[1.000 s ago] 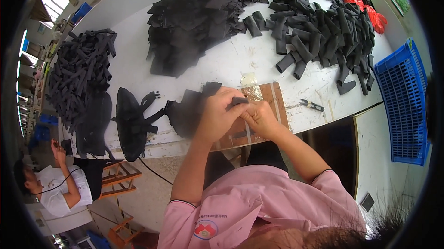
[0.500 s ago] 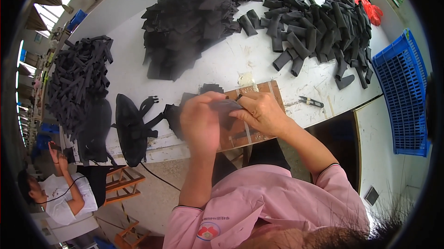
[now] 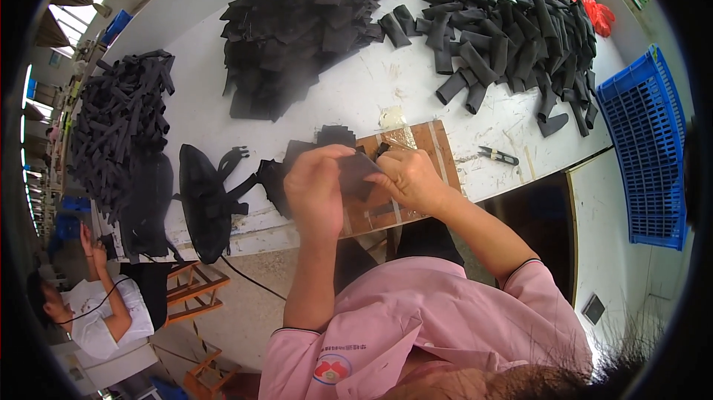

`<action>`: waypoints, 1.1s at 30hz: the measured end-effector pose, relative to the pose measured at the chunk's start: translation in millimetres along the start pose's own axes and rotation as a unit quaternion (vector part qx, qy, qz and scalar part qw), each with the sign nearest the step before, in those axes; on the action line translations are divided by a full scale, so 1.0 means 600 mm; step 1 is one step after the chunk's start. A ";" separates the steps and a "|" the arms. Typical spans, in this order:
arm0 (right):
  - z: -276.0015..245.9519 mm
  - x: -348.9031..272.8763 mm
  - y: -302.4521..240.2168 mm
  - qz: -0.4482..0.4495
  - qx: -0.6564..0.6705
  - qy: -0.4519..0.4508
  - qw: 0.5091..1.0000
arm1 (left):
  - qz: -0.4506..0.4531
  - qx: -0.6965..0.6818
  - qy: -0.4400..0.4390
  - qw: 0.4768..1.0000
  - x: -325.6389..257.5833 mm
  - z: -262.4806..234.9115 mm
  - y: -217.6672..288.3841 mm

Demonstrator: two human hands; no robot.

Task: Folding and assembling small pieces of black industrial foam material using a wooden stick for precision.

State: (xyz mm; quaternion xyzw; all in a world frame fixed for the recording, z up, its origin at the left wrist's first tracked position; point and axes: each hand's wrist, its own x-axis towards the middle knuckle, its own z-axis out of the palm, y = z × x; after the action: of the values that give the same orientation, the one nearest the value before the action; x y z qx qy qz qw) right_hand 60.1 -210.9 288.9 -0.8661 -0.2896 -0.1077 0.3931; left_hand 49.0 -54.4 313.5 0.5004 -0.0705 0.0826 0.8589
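Cloth: sits pinched between left hand and right hand, over the board on the bench. Looks light, soft and limp, likely neither slippery nor fragile; best taken by opposite edges, kept gently taut.

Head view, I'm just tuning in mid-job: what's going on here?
A person in a pink shirt is handling a dark fabric piece over a brown board at the near edge of a white table. The right hand pinches the piece's right edge; the left hand is at its left side, its grip partly hidden. Dark flat pieces are heaped beyond, with rolled ones to the right. Snips lie right of the board.
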 end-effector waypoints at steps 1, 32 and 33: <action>-0.005 0.002 0.004 0.006 0.003 -0.001 1.000 | 0.003 0.043 0.002 0.999 0.007 0.002 0.001; 0.020 -0.068 -0.067 0.166 0.244 0.079 0.952 | -0.287 0.116 -0.043 0.950 -0.080 -0.031 -0.002; 0.020 -0.068 -0.069 0.165 0.245 0.078 0.952 | -0.281 0.109 -0.048 0.952 -0.082 -0.032 -0.001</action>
State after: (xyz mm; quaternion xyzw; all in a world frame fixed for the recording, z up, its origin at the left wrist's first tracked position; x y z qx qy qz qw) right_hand 2.2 -197.2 289.3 -0.7679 -0.1281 -0.0344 0.6267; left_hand 1.6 -41.3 293.4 0.5942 0.0412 -0.1789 0.7831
